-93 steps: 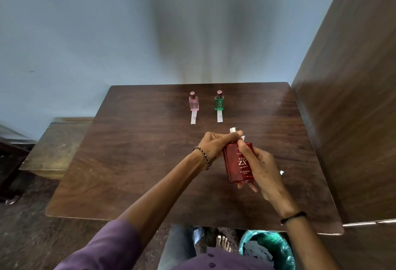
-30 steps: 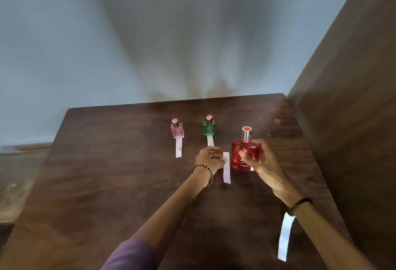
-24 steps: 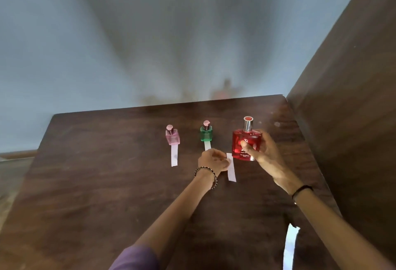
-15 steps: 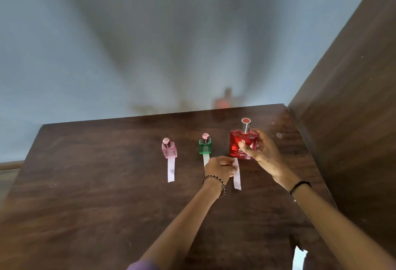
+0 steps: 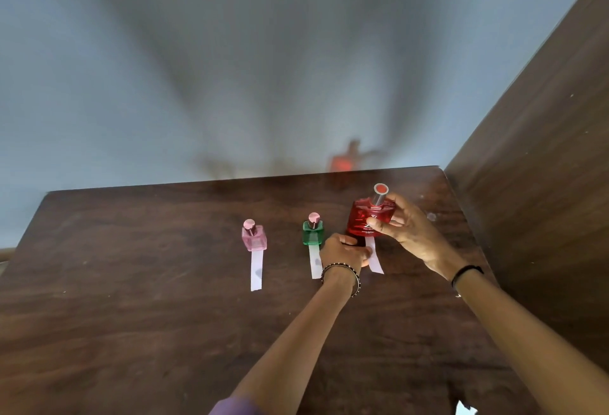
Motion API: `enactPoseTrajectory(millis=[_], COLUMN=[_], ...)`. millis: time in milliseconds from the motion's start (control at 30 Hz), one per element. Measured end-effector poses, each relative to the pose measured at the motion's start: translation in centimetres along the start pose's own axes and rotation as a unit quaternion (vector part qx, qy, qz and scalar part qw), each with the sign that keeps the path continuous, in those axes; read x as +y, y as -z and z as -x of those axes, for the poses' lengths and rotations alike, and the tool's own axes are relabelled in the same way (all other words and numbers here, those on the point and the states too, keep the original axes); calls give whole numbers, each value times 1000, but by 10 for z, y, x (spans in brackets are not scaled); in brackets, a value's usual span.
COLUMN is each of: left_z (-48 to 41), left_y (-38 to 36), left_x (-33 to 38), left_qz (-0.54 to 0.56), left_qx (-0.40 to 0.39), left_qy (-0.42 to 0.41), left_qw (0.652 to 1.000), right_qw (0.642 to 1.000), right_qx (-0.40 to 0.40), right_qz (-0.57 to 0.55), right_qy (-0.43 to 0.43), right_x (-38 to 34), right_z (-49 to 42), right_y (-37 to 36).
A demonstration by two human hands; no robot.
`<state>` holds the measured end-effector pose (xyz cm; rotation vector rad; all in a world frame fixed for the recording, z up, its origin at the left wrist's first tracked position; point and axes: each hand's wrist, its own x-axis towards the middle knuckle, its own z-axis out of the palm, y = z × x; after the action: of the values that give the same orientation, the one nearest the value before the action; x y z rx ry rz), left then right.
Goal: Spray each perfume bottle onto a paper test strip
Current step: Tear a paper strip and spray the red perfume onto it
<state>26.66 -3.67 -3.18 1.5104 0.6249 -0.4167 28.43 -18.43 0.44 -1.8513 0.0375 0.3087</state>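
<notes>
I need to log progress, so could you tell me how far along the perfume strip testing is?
Looks done: the pink bottle and green bottle each stand on a strip showing a damp spot. In hand: the right hand holds the red bottle over the third strip, which the left hand is positioning. Left: letting go of both.

You're looking at pink bottle (image 5: 253, 238), green bottle (image 5: 312, 232) and red bottle (image 5: 369, 217) standing upright, each resting on a white strip's far end.
</notes>
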Motion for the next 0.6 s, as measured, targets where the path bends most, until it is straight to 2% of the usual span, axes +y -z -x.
enactPoseTrajectory(millis=[367, 600], left_z=[-4, 0], left_y=[-7, -3], left_x=[8, 13], left_qz=[46, 104], left_qx=[37, 31], left_qy=[27, 46], left_qw=[998, 993], right_qw=[1000, 1000], right_qx=[-13, -17], right_qz=[-3, -9], right_qy=[-8, -9], right_x=[1, 1], right_z=[3, 5], right_y=[4, 3])
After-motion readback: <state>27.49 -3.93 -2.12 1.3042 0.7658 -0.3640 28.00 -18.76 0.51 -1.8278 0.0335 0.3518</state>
